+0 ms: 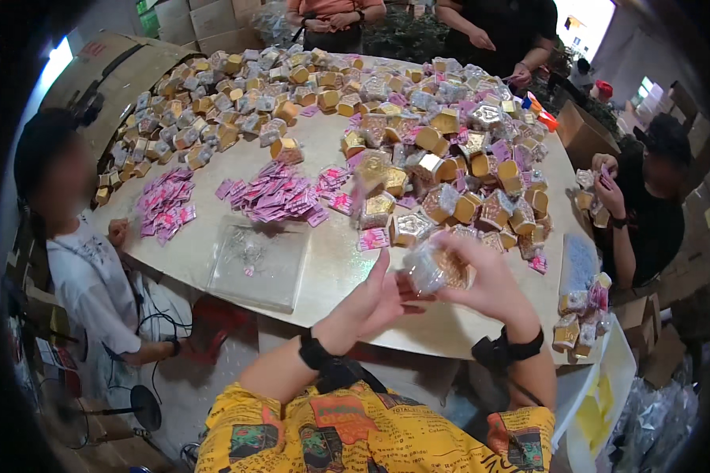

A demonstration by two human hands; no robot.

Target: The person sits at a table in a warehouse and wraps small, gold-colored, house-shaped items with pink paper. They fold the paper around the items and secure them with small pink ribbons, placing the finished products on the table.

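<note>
My right hand (493, 280) grips a small gold box wrapped in clear plastic (430, 268) over the table's near side. Beside it, my left hand (379, 299) has its thumb raised and its fingers stretched toward the box; whether they touch it I cannot tell. Just beyond my hands, many similar gold boxes (481, 165) lie in a heap, some in bubble wrap. A pink printed packet (373, 239) lies at the heap's near edge. Left of that, pink packets (276, 193) form a loose pile.
A clear shallow tray (260, 264) with small bits inside sits on the table (331, 292) at left. Another pink packet pile (166, 201) lies farther left. People stand around the table; one at right handles a packet. Several wrapped boxes (580, 331) sit at the right edge.
</note>
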